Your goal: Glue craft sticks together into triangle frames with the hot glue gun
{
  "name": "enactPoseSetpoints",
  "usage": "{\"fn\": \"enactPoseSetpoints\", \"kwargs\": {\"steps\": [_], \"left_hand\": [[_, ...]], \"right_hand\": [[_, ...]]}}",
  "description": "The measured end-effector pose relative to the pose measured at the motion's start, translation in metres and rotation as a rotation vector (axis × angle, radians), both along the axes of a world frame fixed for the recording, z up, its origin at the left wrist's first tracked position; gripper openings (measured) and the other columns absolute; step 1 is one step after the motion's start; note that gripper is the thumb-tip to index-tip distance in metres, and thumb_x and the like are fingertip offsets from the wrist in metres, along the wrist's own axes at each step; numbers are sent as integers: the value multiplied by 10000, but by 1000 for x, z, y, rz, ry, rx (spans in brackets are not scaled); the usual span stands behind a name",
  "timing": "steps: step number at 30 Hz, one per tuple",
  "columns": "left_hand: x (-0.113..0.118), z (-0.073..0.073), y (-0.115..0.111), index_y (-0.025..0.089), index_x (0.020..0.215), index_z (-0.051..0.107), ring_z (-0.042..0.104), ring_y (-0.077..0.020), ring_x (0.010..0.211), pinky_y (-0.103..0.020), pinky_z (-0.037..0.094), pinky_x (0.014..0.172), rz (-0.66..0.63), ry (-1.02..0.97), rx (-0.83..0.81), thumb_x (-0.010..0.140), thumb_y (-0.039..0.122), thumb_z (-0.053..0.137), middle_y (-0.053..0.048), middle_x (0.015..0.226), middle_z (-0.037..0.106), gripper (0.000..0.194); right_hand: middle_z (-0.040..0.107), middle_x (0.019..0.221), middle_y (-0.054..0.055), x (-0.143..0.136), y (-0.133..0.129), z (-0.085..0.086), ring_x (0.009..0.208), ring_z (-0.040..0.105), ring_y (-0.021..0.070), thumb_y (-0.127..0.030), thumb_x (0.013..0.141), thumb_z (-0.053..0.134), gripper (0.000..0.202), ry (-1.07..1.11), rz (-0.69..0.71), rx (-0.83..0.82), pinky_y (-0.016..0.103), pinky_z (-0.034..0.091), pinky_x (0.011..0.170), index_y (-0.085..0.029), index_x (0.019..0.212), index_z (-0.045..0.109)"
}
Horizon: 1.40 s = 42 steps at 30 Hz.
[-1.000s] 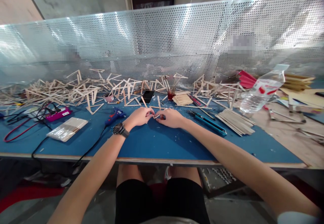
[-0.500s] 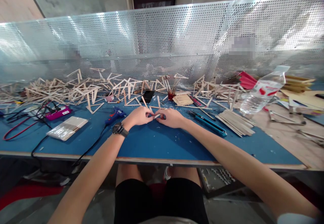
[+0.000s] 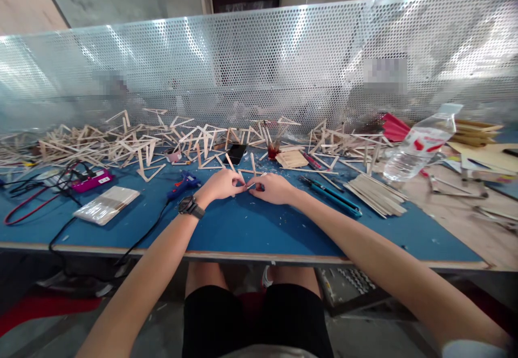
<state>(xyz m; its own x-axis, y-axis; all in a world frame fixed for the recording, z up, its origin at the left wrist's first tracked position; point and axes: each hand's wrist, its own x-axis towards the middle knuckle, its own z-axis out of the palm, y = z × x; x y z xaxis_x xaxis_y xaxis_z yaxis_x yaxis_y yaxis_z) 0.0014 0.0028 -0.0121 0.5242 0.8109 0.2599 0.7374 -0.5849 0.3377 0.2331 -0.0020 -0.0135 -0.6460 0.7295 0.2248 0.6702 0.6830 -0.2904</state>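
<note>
Evidently, a Narrow Pinch on Slender Wood

Taking the meeting fingertips as the clock's centre, a blue glue gun (image 3: pixel 184 184) lies at nine; a forearm snagging its black cable (image 3: pixel 151 232), toward eight, could drag it along. The left hand (image 3: pixel 224 184) has thumb and finger pinched close, apparently on a thin wooden stick (image 3: pixel 230 160) rising toward eleven. The right hand (image 3: pixel 273 188) pinches just as narrowly, apparently on a second stick (image 3: pixel 253 163) upright between twelve and one. Fingers hide where the pieces meet; too hard a squeeze could snap them, and uneven pressure could skew any joint. Just past three, a blue tool (image 3: pixel 335 197) lies where a careless elbow could knock it.

As for containers, a clear packet (image 3: pixel 107 205) lies flat before nine, its pale contents probably more sticks. Near one, a small cup (image 3: pixel 273 152) has something red inside and slim rods standing in it; a long reach could tip it. Between two and three, a plastic bottle (image 3: pixel 421 143) with a red-and-white label stands on the tabletop (image 3: pixel 259 228); its fill level is unclear.
</note>
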Motion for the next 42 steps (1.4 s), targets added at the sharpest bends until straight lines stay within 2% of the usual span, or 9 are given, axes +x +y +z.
{"fn": "enactPoseSetpoints", "kwargs": {"steps": [9, 31, 42], "left_hand": [[0, 0, -1, 216, 887, 807, 485, -132, 546, -264, 303, 555, -7, -11, -1, 868, 443, 678, 5, 596, 575, 262], [2, -1, -3, 222, 965, 775, 499, -142, 546, -262, 311, 554, 22, -11, -31, 893, 478, 632, 3, 618, 599, 301], [4, 4, -9, 203, 959, 757, 506, -141, 545, -263, 307, 554, 20, -12, -38, 902, 448, 624, 5, 618, 590, 284]], "right_hand": [[769, 915, -23, 0, -1, 2, 781, 655, 169, -351, 919, 612, 309, -28, -25, 8, 256, 352, 622, -349, 1201, 736], [771, 926, -11, 0, -5, 7, 790, 662, 175, -360, 923, 602, 288, -53, -35, 0, 256, 359, 627, -335, 1174, 741], [772, 945, -17, 1, -3, 5, 815, 670, 180, -355, 926, 601, 286, -55, -27, -2, 256, 379, 644, -342, 1180, 731]]}}
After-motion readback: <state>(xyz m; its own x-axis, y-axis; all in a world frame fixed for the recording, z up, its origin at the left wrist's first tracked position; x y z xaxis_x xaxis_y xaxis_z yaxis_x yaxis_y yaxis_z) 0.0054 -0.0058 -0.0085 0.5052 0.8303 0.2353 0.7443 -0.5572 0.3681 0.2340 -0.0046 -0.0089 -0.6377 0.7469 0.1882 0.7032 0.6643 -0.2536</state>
